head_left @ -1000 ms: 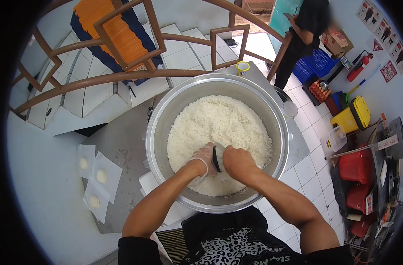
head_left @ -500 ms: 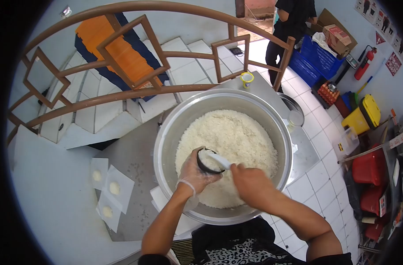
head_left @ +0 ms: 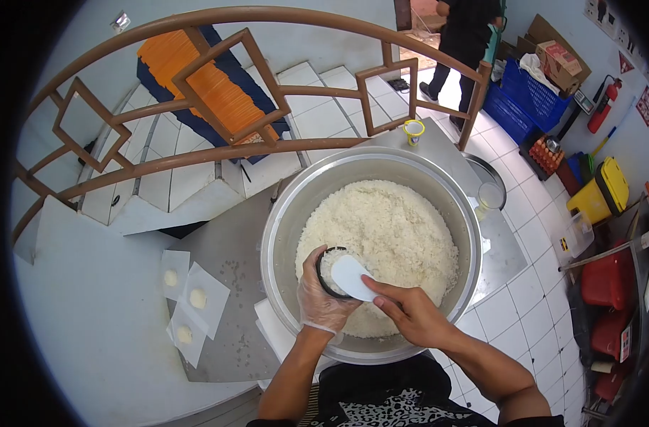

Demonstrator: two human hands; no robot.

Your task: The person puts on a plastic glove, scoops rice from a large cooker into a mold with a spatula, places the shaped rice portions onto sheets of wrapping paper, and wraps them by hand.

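A large round metal pot (head_left: pixel 274 313) stands in front of me with a heap of white cooked rice (head_left: pixel 388 228) inside. Over its near left part, my left hand (head_left: pixel 323 302), in a clear plastic glove, is closed round a small black-rimmed bowl (head_left: pixel 323 279) with rice in it. My bare right hand (head_left: pixel 408 312) grips a pale rice paddle (head_left: pixel 351 277), whose flat blade lies across the mouth of the bowl. Left of the pot, several white paper sheets (head_left: pixel 216 299) lie on the metal table, each bearing a small mound of rice (head_left: pixel 197 298).
The metal table (head_left: pixel 232 341) borders a brown stair railing (head_left: pixel 324 144). A yellow-rimmed cup (head_left: pixel 413 132) and a clear plastic cup (head_left: pixel 489 196) stand behind and right of the pot. A person (head_left: pixel 467 43) in dark clothes is by the doorway near blue crates (head_left: pixel 524 99).
The paddle has turned from edge-on to flat over the bowl, and my right hand has shifted with it. The view has moved slightly. The person at the doorway has changed stance.
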